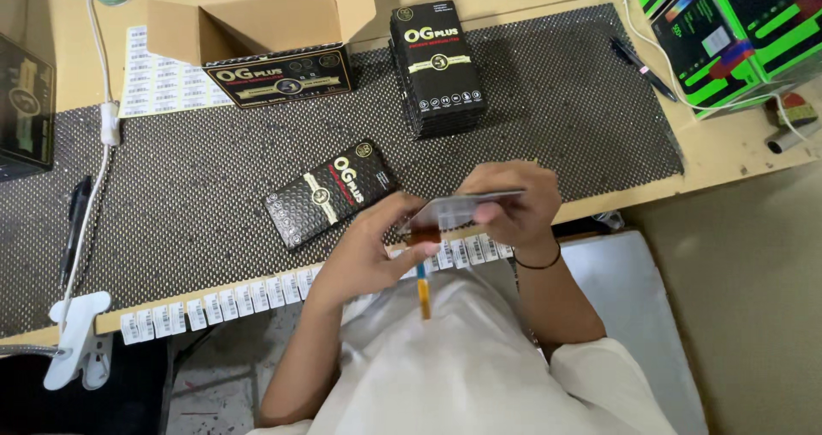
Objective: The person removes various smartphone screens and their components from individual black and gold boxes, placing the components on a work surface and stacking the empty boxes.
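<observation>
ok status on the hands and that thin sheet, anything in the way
Left hand and right hand both gripping thin sheet. Held above mat edge, orange tab dangling. Black box beside it, apart.

Thin, flat rectangular panel (458,212) — glossy, pale grey with a darker reddish-brown patch near its lower left corner. Held level and nearly edge-on above the front edge of the tabletop (591,195), just over a strip of small white labels. Pinched at both ends: left fingers (409,229) on the near left corner, right fingers (488,214) curled over the right side, covering part of the top face. Narrow ribbon tail (423,291) hanging straight down from the underside — blue at the top, orange-amber below — dangling free in front of a white shirt. Surface detail of the panel too blurred to tell.
</observation>
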